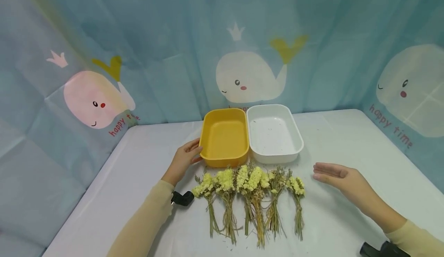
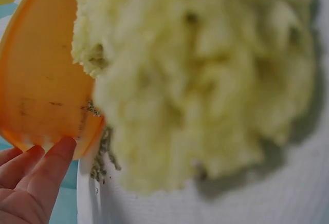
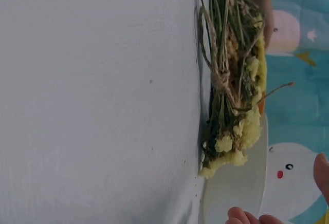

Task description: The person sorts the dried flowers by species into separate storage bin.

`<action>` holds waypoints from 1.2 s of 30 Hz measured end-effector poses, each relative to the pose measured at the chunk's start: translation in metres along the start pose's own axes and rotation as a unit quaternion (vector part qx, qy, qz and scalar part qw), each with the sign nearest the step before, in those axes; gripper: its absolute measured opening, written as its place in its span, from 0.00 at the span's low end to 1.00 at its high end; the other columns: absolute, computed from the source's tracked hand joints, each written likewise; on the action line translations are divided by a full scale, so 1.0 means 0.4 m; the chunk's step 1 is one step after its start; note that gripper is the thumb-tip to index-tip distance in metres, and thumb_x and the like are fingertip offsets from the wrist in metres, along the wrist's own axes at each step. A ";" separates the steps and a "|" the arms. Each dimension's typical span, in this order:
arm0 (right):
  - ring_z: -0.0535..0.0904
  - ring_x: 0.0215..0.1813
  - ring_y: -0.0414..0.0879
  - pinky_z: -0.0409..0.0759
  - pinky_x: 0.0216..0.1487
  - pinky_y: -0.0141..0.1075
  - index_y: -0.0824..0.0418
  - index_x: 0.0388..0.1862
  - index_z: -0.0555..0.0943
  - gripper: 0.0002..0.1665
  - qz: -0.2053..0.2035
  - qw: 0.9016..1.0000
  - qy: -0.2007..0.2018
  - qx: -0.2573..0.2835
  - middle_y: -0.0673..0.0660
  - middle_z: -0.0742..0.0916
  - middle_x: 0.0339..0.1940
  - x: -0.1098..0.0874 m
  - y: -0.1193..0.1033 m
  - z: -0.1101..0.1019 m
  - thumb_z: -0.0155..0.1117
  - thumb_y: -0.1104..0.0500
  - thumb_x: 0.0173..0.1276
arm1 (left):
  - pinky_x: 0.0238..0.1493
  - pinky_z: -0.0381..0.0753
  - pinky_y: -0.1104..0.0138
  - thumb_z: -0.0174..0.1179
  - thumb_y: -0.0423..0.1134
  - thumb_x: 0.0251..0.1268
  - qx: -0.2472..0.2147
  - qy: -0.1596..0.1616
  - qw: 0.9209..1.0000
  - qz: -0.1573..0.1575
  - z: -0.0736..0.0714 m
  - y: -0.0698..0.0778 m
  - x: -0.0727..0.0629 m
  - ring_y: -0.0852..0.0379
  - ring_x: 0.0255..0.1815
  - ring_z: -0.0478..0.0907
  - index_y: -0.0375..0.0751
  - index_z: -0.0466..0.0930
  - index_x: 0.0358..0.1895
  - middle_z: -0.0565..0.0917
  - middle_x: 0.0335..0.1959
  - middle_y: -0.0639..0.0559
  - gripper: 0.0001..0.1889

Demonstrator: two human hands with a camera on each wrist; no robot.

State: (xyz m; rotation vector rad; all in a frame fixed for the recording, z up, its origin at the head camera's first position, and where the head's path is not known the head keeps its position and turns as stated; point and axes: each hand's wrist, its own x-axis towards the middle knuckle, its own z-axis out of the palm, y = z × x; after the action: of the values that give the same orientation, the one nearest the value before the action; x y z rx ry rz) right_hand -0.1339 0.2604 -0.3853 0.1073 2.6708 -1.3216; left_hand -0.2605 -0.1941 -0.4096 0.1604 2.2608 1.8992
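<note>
My left hand [image 1: 184, 160] touches the left side of a yellow plastic basin [image 1: 224, 162], its fingers fairly straight against the outer wall. In the left wrist view the fingertips meet the orange-looking wall, and a blurred yellow flower head [image 2: 200, 80] fills much of that view. A white basin [image 1: 276, 158] stands right beside the yellow one. Several tied bunches of dried yellow flowers [image 1: 226, 182] lie in a row in front of both basins, stems toward me. My right hand [image 1: 341, 178] hovers apart from the rightmost bunch [image 1: 297, 187], fingers extended, holding nothing.
A white cloth covers the table [image 1: 347, 141], with bits of plant debris scattered around the stems. Blue curtains [image 1: 166, 56] printed with whales hang behind and at both sides. Small crumbs lie inside the white basin.
</note>
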 end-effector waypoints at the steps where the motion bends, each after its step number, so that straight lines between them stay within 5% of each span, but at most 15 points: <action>1: 0.79 0.65 0.42 0.77 0.64 0.60 0.61 0.72 0.71 0.41 0.004 1.000 -0.004 0.000 0.60 0.80 0.68 -0.002 -0.001 0.001 0.63 0.37 0.69 | 0.64 0.83 0.60 0.55 0.45 0.76 0.000 0.000 1.000 0.002 -0.001 0.000 -0.001 0.47 0.73 0.70 0.45 0.60 0.77 0.66 0.76 0.47 0.30; 4: 0.77 0.68 0.51 0.78 0.63 0.57 0.61 0.72 0.72 0.41 0.021 0.999 -0.026 0.008 0.57 0.82 0.66 -0.012 0.001 0.005 0.62 0.37 0.70 | 0.64 0.83 0.60 0.55 0.43 0.76 -0.006 0.001 1.000 0.002 -0.003 0.001 -0.001 0.48 0.73 0.70 0.46 0.60 0.77 0.67 0.76 0.48 0.30; 10: 0.85 0.51 0.32 0.84 0.60 0.45 0.66 0.71 0.71 0.40 0.068 0.992 -0.083 0.067 0.54 0.87 0.59 -0.024 0.023 0.013 0.64 0.41 0.70 | 0.65 0.82 0.59 0.54 0.43 0.77 -0.016 -0.006 1.000 -0.002 0.000 0.001 0.000 0.47 0.73 0.70 0.46 0.60 0.77 0.67 0.76 0.48 0.29; 12: 0.86 0.50 0.34 0.85 0.59 0.43 0.68 0.70 0.72 0.40 0.074 0.989 -0.095 0.082 0.55 0.87 0.58 -0.026 0.029 0.018 0.65 0.42 0.70 | 0.65 0.82 0.59 0.54 0.43 0.77 -0.017 -0.007 1.000 -0.004 0.002 0.001 0.000 0.48 0.73 0.70 0.46 0.60 0.77 0.67 0.76 0.48 0.29; 23: 0.89 0.45 0.40 0.89 0.49 0.33 0.75 0.59 0.78 0.31 0.045 0.973 -0.162 0.156 0.57 0.91 0.46 -0.028 0.040 0.048 0.65 0.50 0.71 | 0.67 0.81 0.58 0.53 0.42 0.78 -0.013 0.000 1.000 -0.013 0.000 0.008 -0.001 0.49 0.74 0.69 0.48 0.60 0.78 0.67 0.76 0.49 0.28; 30: 0.88 0.49 0.44 0.89 0.51 0.37 0.78 0.58 0.78 0.29 0.051 0.954 -0.218 0.198 0.59 0.90 0.49 -0.028 0.065 0.050 0.62 0.52 0.74 | 0.65 0.82 0.58 0.53 0.43 0.77 -0.021 -0.006 1.000 -0.019 0.014 -0.005 -0.005 0.48 0.74 0.69 0.48 0.61 0.77 0.68 0.75 0.48 0.28; 36: 0.87 0.53 0.46 0.88 0.54 0.38 0.79 0.61 0.75 0.29 0.059 0.927 -0.274 0.251 0.59 0.89 0.52 -0.003 0.060 0.050 0.58 0.54 0.76 | 0.64 0.83 0.60 0.55 0.47 0.76 -0.010 0.009 1.000 -0.003 0.000 -0.006 -0.006 0.50 0.69 0.75 0.49 0.65 0.75 0.72 0.73 0.50 0.28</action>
State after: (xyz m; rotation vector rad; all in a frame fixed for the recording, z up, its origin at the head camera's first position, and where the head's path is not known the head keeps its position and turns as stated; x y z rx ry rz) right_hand -0.1271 0.2590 -0.4160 -0.0393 1.8062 -1.6670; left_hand -0.2582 -0.1950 -0.4119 0.1345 2.2497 1.9271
